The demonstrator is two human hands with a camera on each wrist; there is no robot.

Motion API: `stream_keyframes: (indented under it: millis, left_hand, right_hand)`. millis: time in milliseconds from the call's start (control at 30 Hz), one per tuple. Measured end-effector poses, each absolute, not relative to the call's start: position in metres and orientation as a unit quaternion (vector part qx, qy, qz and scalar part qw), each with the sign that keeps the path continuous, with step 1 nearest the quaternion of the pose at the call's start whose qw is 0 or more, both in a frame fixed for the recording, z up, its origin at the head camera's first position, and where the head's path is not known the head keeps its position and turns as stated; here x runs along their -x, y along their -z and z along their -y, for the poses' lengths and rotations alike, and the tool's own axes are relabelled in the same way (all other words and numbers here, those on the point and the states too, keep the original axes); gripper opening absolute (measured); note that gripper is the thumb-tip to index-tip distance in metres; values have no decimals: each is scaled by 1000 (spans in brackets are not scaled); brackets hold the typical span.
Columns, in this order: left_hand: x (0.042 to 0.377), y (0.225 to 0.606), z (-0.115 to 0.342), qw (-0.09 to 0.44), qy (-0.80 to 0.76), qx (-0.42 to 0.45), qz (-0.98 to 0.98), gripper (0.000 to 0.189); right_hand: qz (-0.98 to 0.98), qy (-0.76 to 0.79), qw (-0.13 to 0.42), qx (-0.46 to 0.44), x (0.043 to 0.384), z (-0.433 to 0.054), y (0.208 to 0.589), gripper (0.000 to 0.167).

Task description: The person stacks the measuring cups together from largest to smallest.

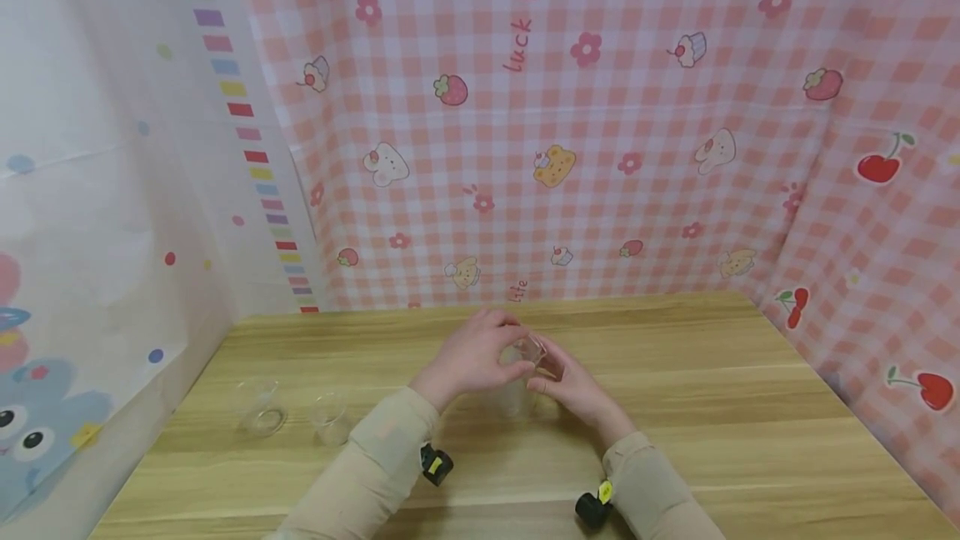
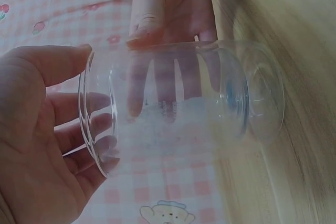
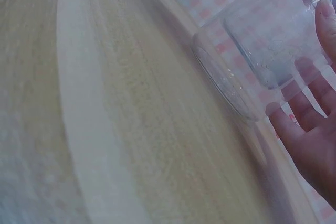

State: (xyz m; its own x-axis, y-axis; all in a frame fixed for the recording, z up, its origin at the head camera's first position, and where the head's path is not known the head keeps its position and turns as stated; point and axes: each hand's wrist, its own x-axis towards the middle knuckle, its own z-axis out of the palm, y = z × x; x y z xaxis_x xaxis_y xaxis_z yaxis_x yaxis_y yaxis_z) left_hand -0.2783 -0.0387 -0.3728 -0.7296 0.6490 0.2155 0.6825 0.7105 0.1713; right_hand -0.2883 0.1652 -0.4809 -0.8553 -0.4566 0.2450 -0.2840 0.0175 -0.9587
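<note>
Two clear glass beakers stand nested upright in front of me: the inner beaker's base [image 3: 252, 59] sits above the outer beaker's base [image 3: 223, 85] in the right wrist view. My left hand [image 1: 474, 357] holds the inner beaker at its top rim, thumb on one side and fingers on the other. Lower down, my right hand [image 1: 573, 382] wraps the side of the outer beaker [image 1: 513, 398], its fingers showing through the glass in the left wrist view. Faint printed marks [image 2: 169, 109] show on the glass. In the head view I cannot tell the two walls apart.
On the left of the wooden table [image 1: 720, 423] stand a wider clear glass vessel [image 1: 268, 420] and a smaller clear glass vessel [image 1: 330, 422]. A pink checked cloth [image 1: 525, 123] hangs behind the table, with patterned cloths along both sides.
</note>
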Motion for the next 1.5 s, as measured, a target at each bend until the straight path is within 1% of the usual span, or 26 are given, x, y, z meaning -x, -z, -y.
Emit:
stream_keyframes:
  millis: [233, 600, 1167, 1500]
  left_hand:
    - [278, 374, 38, 61, 123, 355, 925, 50]
    - [276, 376, 40, 74, 136, 367, 917, 50]
    - [274, 377, 40, 70, 144, 357, 920, 48]
    - [274, 376, 41, 83, 153, 370, 913, 49]
  right_hand:
    - [-710, 648, 64, 269, 290, -165, 482, 70]
    - [-710, 652, 71, 256, 288, -166, 480, 76]
    - [-720, 643, 64, 255, 289, -166, 483, 74]
    - [-714, 645, 58, 266, 289, -165, 482, 72]
